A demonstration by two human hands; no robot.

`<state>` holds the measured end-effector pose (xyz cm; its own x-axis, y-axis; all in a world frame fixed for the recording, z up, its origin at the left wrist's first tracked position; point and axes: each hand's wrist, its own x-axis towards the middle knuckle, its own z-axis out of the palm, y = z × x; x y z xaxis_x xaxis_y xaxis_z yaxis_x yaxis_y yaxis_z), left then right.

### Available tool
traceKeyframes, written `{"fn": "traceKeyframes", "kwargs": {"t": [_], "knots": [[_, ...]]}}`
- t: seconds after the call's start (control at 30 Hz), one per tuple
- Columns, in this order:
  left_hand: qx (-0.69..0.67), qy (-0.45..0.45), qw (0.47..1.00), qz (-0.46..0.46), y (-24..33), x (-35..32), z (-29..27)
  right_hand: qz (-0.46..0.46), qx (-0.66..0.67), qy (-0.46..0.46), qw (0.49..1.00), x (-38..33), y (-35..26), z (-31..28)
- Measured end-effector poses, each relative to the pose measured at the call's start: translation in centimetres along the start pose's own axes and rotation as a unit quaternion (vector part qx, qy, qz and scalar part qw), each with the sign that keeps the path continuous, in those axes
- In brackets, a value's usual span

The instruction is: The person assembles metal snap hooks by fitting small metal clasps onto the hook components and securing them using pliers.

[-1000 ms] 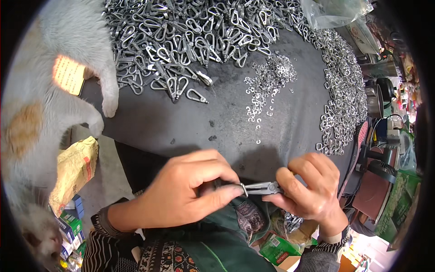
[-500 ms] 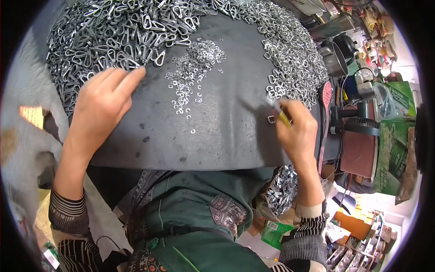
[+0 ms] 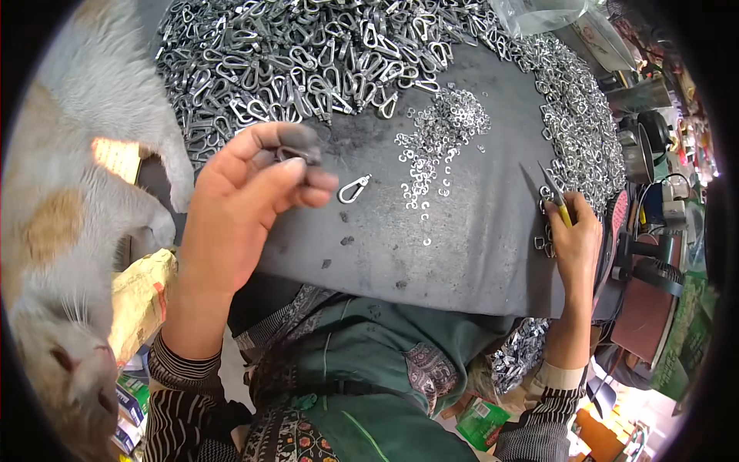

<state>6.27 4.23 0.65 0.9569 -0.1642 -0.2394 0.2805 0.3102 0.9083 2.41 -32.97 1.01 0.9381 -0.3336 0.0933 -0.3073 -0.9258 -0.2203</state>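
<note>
My left hand (image 3: 250,189) is raised over the dark grey table (image 3: 462,254), fingers pinched on a small metal clip (image 3: 296,154) with blackened fingertips. One loose metal clip (image 3: 354,189) lies on the table just right of that hand. My right hand (image 3: 573,239) rests at the table's right edge, shut on a pair of yellow-handled pliers (image 3: 556,199) whose tips point up toward the small rings (image 3: 585,131) heaped there.
A big pile of metal clips (image 3: 308,54) covers the far side of the table. Small open rings (image 3: 439,142) lie scattered in the middle. A white and orange cat (image 3: 69,231) stands at the left. A yellow packet (image 3: 138,296) sits below it. Machines (image 3: 654,254) crowd the right.
My left hand has drawn back from the clip pile with a clip pinched in its fingers. My right hand stays at the right edge with the pliers.
</note>
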Motion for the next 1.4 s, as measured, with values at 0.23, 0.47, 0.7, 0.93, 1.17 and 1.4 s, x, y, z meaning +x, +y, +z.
{"fn": "traceKeyframes", "kwargs": {"t": [0.23, 0.47, 0.7, 0.93, 1.17, 1.4], "knots": [[0.606, -0.006, 0.736, 0.302, -3.8, -0.6, 3.1, -0.173, 0.064, -0.014, 0.983, -4.0, -3.4, -1.9], [0.427, -0.070, 0.870, 0.236, -3.8, -1.3, 3.5, -0.099, 0.317, -0.251, 0.909, -6.4, -6.2, -1.4], [0.122, -0.190, 0.971, -0.083, -3.7, -6.2, 4.0, -0.187, 0.346, -0.320, 0.862, -7.3, -9.0, -1.9], [0.204, -0.200, 0.958, 0.034, -4.5, -6.5, 4.5, -0.252, 0.295, -0.293, 0.874, -7.6, -9.5, -2.4], [0.176, -0.219, 0.960, 0.011, -4.9, -7.0, 4.6, -0.240, 0.333, -0.276, 0.869, -8.6, -9.8, -1.6], [0.017, -0.233, 0.940, -0.249, -3.7, -7.6, 3.4, -0.405, -0.076, -0.021, 0.911, -2.1, -9.0, -1.5]]}}
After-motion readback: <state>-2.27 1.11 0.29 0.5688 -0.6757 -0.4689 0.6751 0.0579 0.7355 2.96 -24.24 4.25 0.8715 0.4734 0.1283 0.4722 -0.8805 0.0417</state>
